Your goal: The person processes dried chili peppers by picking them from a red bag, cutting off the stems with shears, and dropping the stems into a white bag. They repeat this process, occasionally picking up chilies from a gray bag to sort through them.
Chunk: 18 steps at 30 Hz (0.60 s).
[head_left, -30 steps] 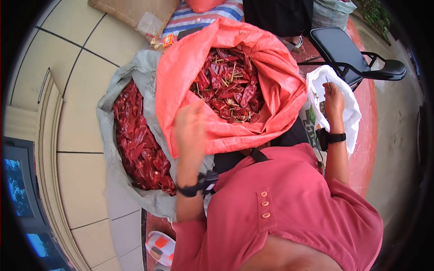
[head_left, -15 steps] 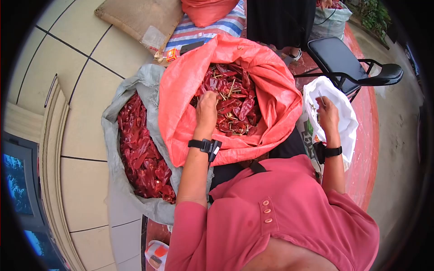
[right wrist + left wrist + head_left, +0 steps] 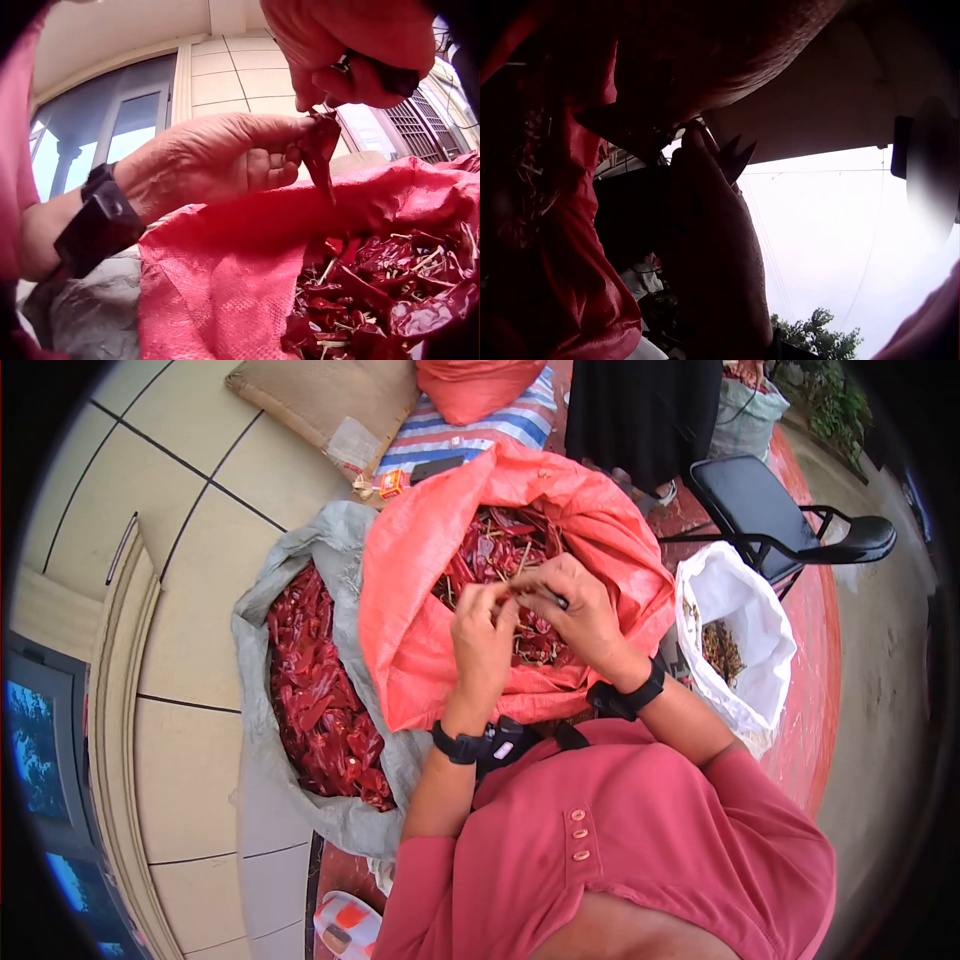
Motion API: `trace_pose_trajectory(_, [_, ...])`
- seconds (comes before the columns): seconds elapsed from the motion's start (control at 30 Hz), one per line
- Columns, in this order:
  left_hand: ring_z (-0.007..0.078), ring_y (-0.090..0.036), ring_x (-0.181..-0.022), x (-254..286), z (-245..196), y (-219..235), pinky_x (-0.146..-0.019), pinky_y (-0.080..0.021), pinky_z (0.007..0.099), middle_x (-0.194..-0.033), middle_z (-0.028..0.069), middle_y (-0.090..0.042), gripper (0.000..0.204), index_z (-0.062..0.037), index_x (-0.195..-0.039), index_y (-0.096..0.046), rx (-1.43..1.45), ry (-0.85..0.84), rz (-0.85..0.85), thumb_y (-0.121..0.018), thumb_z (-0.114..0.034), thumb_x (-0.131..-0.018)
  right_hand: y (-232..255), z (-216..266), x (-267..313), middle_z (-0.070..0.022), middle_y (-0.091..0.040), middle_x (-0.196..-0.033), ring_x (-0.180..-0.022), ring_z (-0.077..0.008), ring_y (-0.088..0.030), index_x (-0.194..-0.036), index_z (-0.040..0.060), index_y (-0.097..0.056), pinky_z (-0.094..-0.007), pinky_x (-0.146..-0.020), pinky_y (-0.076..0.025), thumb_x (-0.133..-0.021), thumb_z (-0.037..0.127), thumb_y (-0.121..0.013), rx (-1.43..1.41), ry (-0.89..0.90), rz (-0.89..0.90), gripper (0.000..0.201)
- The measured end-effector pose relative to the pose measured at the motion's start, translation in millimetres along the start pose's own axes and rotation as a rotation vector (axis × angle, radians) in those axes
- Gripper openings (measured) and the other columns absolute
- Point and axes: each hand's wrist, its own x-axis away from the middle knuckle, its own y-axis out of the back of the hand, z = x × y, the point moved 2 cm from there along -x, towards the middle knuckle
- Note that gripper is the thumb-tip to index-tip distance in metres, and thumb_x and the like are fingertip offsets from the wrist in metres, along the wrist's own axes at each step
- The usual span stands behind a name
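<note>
Both my hands meet over the red woven sack (image 3: 400,610) of dried red chilies. My left hand (image 3: 482,648) pinches a dried chili (image 3: 321,146) between thumb and fingers by its upper end, and its tip hangs down in the right wrist view. Close against that end, my right hand (image 3: 583,618) grips a pair of small scissors (image 3: 739,163). Their two pointed blades show apart in the left wrist view, while the fingers cover most of the handles. Below the hands lie loose chilies (image 3: 367,292) mixed with pale stems.
A grey sack (image 3: 255,650) full of red chilies (image 3: 315,700) stands at the left. On the right is a white bag (image 3: 765,690) with brownish stem bits (image 3: 722,650) inside. Behind it stands a black folding chair (image 3: 750,500). Another person's dark clothing (image 3: 640,420) shows at the back.
My left hand reached into the red sack and has come up with a chili. My right hand has swung left from over the white bag, bringing the scissors to the left hand.
</note>
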Motion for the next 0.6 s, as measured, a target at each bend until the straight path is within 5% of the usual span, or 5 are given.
trace_pose_trajectory(0.1, [0.0252, -0.055, -0.077, 8, 1, -5, -0.068, -0.045, 0.0375, -0.087, 0.0117, -0.053, 0.019, -0.0018, -0.100, -0.062, 0.033, 0.022, 0.040, -0.066, -0.004, -0.082, -2, 0, 4, -0.0095, -0.058, -0.086, -0.079, -0.0263, -0.060, -0.093, 0.0073, -0.068, -0.0338, -0.068, -0.049, -0.079, 0.005, -0.071, 0.022, -0.006, -0.007, 0.015])
trace_pose_trajectory(0.2, [0.0296, -0.053, -0.099, 9, 1, -9, -0.086, -0.044, 0.0399, -0.104, 0.0137, -0.057, 0.032, -0.0034, -0.111, -0.060, -0.181, -0.262, 0.024, -0.065, -0.003, -0.080, -1, 0, 9, -0.0105, -0.060, -0.087, -0.079, -0.0271, -0.061, -0.094, 0.0060, -0.066, -0.0339, -0.069, -0.050, -0.080, 0.005, -0.070, 0.029, 0.015, -0.003, 0.014])
trace_pose_trajectory(0.4, [0.0306, -0.063, -0.101, 13, 27, -32, -0.086, -0.048, 0.0377, -0.104, 0.0176, -0.065, 0.031, -0.0006, -0.117, -0.055, 0.383, 0.296, 0.340, -0.056, -0.002, -0.086, -3, 2, 12, -0.0092, -0.061, -0.087, -0.081, -0.0267, -0.062, -0.093, 0.0059, -0.065, -0.0336, -0.069, -0.050, -0.082, 0.006, -0.069, 0.032, 0.001, 0.055, 0.012])
trace_pose_trajectory(0.6, [0.0226, -0.065, -0.084, 24, 41, -40, -0.073, -0.049, 0.0355, -0.090, 0.0188, -0.064, 0.025, 0.0003, -0.112, -0.057, 0.494, 0.276, 0.253, -0.050, -0.006, -0.089, -8, 0, 17, -0.0109, -0.061, -0.092, -0.079, -0.0305, -0.064, -0.094, 0.0078, -0.064, -0.0355, -0.065, -0.052, -0.082, 0.007, -0.067, 0.168, 0.094, 0.093, 0.012])
